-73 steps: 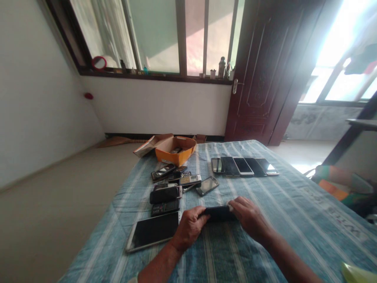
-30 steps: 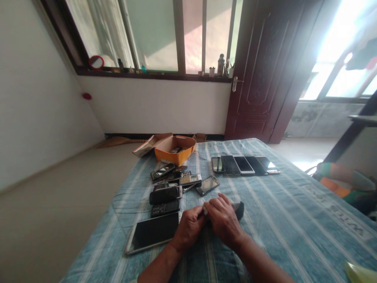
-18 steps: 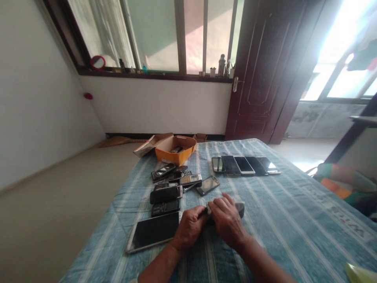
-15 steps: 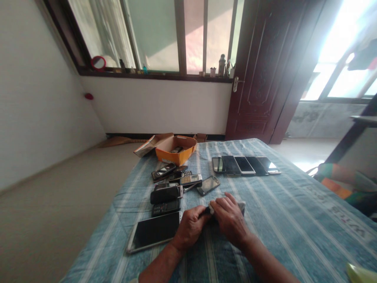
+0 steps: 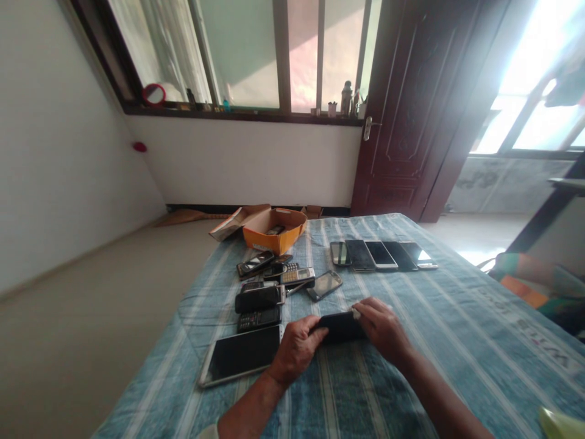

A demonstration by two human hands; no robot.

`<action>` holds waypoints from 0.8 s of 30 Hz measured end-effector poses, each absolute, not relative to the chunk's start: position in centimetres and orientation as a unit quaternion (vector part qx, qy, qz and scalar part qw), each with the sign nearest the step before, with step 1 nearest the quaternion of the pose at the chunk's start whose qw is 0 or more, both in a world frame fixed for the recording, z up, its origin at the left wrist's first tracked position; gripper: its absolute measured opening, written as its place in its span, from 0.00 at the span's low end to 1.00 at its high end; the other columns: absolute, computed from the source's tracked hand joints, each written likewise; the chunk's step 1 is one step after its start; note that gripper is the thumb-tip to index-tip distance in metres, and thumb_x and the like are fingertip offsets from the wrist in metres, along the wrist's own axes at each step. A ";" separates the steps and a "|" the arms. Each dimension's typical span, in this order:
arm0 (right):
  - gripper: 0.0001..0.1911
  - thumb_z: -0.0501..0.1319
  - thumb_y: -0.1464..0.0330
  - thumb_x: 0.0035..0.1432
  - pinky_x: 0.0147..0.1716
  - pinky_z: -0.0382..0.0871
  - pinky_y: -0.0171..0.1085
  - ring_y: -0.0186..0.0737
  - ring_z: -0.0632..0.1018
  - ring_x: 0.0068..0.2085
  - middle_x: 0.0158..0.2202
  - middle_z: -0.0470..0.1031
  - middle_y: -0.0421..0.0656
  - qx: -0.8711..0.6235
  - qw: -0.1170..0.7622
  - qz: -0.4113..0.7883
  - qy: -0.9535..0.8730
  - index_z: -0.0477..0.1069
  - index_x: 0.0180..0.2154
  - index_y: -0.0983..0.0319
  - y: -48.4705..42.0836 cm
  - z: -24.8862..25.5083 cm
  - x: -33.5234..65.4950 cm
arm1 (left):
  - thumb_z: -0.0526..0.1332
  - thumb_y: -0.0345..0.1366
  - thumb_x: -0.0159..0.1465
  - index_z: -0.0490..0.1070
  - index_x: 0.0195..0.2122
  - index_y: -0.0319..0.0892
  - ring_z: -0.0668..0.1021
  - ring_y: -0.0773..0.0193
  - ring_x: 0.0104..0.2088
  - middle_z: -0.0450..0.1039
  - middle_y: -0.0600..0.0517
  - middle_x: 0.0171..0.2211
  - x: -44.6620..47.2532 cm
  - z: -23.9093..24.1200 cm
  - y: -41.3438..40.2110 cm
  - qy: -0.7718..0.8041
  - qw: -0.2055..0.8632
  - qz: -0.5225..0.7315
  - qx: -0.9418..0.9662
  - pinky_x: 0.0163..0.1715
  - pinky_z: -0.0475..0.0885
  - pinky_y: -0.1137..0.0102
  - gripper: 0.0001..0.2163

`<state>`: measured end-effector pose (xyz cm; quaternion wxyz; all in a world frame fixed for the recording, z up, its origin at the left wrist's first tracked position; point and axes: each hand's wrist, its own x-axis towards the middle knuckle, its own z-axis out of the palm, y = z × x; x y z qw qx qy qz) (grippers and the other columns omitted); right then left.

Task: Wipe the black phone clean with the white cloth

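your left hand (image 5: 297, 347) is closed around the near-left end of a dark phone (image 5: 339, 328), thumb on top, just above the striped cloth (image 5: 439, 329). your right hand (image 5: 382, 328) is curled narrow at the phone's other end, fingers pinching a small white wad (image 5: 355, 314) against its edge; how firmly, you cannot tell from here. beyond your hands, at the far side of the cloth, an orange box (image 5: 274, 244) has its lid (image 5: 235, 222) tipped out to the left, and at least one dark phone-like item (image 5: 276, 230) lies inside it. between the box and a white-framed tablet (image 5: 244, 356) sits a loose pile of phones (image 5: 259, 299), some overlapping. farther right, five phones (image 5: 381, 255) lie side by side in a row.
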<state>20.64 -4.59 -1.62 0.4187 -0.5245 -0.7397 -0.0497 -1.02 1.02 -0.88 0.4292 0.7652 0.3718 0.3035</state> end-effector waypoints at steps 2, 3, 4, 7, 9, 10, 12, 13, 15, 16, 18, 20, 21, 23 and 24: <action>0.11 0.52 0.71 0.64 0.34 0.69 0.34 0.37 0.75 0.34 0.33 0.73 0.43 -0.526 0.430 -0.022 -0.733 0.73 0.38 0.60 -4.5 -1.5 20.7 | 0.58 0.41 0.58 0.72 0.27 0.40 0.70 0.64 0.27 0.67 0.55 0.23 -1.0 -0.9 1.0 0.373 0.423 0.304 0.768 0.27 0.63 0.73 0.10; 0.10 0.53 0.70 0.64 0.34 0.69 0.33 0.36 0.75 0.34 0.32 0.73 0.43 -0.527 0.437 -0.012 -0.729 0.73 0.37 0.60 -4.5 -1.4 20.7 | 0.58 0.42 0.58 0.72 0.27 0.41 0.70 0.64 0.27 0.67 0.55 0.23 -1.0 -0.9 1.0 0.374 0.421 0.304 0.769 0.27 0.63 0.73 0.10; 0.10 0.53 0.70 0.64 0.33 0.69 0.32 0.36 0.75 0.33 0.31 0.73 0.42 -0.529 0.444 -0.005 -0.723 0.73 0.36 0.60 -4.4 -1.4 20.7 | 0.58 0.42 0.58 0.72 0.27 0.41 0.70 0.64 0.27 0.68 0.55 0.23 -1.0 -0.9 1.0 0.374 0.420 0.302 0.770 0.27 0.64 0.73 0.11; 0.11 0.53 0.70 0.63 0.29 0.67 0.31 0.34 0.74 0.29 0.28 0.71 0.41 -0.543 0.463 0.005 -0.701 0.73 0.32 0.60 -4.0 -1.4 20.5 | 0.58 0.43 0.58 0.73 0.28 0.41 0.70 0.63 0.28 0.68 0.54 0.24 -1.1 -1.0 1.1 0.373 0.421 0.301 0.770 0.27 0.64 0.73 0.11; 0.12 0.53 0.70 0.62 0.28 0.66 0.30 0.33 0.73 0.28 0.26 0.70 0.40 -0.556 0.469 0.008 -0.686 0.72 0.30 0.61 -3.8 -1.6 20.4 | 0.58 0.43 0.59 0.74 0.29 0.40 0.71 0.63 0.28 0.69 0.54 0.24 -1.1 -1.1 1.1 0.370 0.424 0.300 0.770 0.28 0.65 0.73 0.11; 0.12 0.53 0.69 0.62 0.28 0.65 0.30 0.33 0.72 0.27 0.25 0.69 0.39 -0.562 0.471 0.010 -0.680 0.72 0.29 0.61 -3.6 -1.6 20.4 | 0.58 0.43 0.59 0.74 0.29 0.40 0.71 0.63 0.29 0.69 0.54 0.25 -1.1 -1.2 1.1 0.369 0.427 0.300 0.769 0.28 0.65 0.73 0.11; 0.12 0.53 0.69 0.62 0.27 0.64 0.30 0.33 0.72 0.27 0.25 0.68 0.39 -0.571 0.474 0.012 -0.670 0.72 0.28 0.61 -3.4 -1.7 20.3 | 0.58 0.43 0.59 0.74 0.30 0.40 0.71 0.63 0.29 0.70 0.54 0.25 -1.1 -1.3 1.2 0.366 0.435 0.299 0.766 0.28 0.65 0.72 0.12; 0.12 0.53 0.69 0.62 0.27 0.64 0.30 0.33 0.72 0.26 0.25 0.68 0.38 -0.574 0.475 0.013 -0.667 0.71 0.28 0.61 -3.3 -1.7 20.2 | 0.58 0.43 0.59 0.74 0.29 0.40 0.71 0.63 0.29 0.70 0.54 0.25 -1.1 -1.3 1.2 0.366 0.437 0.300 0.765 0.28 0.65 0.72 0.12; 0.12 0.53 0.69 0.61 0.26 0.64 0.31 0.33 0.71 0.26 0.24 0.68 0.38 -0.577 0.481 0.013 -0.660 0.72 0.28 0.60 -3.2 -1.8 20.2 | 0.58 0.43 0.59 0.73 0.28 0.40 0.71 0.63 0.28 0.69 0.54 0.24 -1.1 -1.3 1.1 0.367 0.435 0.300 0.765 0.28 0.65 0.72 0.12; 0.12 0.53 0.69 0.61 0.26 0.63 0.31 0.33 0.71 0.25 0.24 0.68 0.38 -0.578 0.483 0.013 -0.658 0.72 0.28 0.60 -3.2 -1.8 20.2 | 0.58 0.43 0.58 0.73 0.28 0.40 0.70 0.63 0.28 0.69 0.54 0.24 -1.1 -1.2 1.1 0.368 0.432 0.300 0.767 0.28 0.64 0.73 0.12; 0.12 0.53 0.69 0.62 0.26 0.63 0.31 0.33 0.71 0.25 0.24 0.69 0.38 -0.579 0.485 0.011 -0.655 0.72 0.28 0.60 -3.2 -2.0 20.2 | 0.57 0.43 0.58 0.73 0.27 0.40 0.70 0.64 0.28 0.68 0.54 0.24 -1.1 -1.1 1.1 0.371 0.425 0.299 0.769 0.27 0.64 0.73 0.12; 0.12 0.52 0.70 0.62 0.27 0.64 0.31 0.33 0.72 0.27 0.25 0.69 0.39 -0.580 0.477 -0.012 -0.660 0.72 0.29 0.60 -3.3 -2.1 20.1 | 0.57 0.43 0.58 0.72 0.27 0.40 0.69 0.64 0.27 0.67 0.54 0.24 -1.0 -1.1 1.1 0.372 0.421 0.299 0.771 0.27 0.64 0.73 0.11; 0.12 0.52 0.70 0.63 0.29 0.64 0.31 0.34 0.72 0.28 0.26 0.69 0.40 -0.581 0.467 -0.033 -0.666 0.72 0.30 0.60 -3.3 -2.2 20.1 | 0.57 0.42 0.59 0.72 0.27 0.40 0.69 0.64 0.27 0.66 0.54 0.23 -1.0 -1.1 1.1 0.372 0.421 0.299 0.772 0.27 0.64 0.73 0.11; 0.13 0.51 0.72 0.63 0.32 0.64 0.33 0.36 0.71 0.31 0.28 0.70 0.42 -0.579 0.442 -0.089 -0.680 0.71 0.31 0.61 -3.4 -2.4 19.9 | 0.57 0.42 0.59 0.71 0.27 0.40 0.69 0.64 0.27 0.66 0.55 0.23 -1.0 -1.0 1.1 0.369 0.422 0.301 0.771 0.27 0.64 0.73 0.11; 0.13 0.50 0.73 0.64 0.33 0.63 0.34 0.37 0.70 0.32 0.29 0.70 0.42 -0.577 0.430 -0.115 -0.685 0.71 0.31 0.61 -3.4 -2.4 19.7 | 0.57 0.42 0.59 0.71 0.26 0.40 0.69 0.64 0.27 0.66 0.55 0.23 -0.9 -1.0 1.1 0.368 0.423 0.302 0.771 0.27 0.64 0.73 0.11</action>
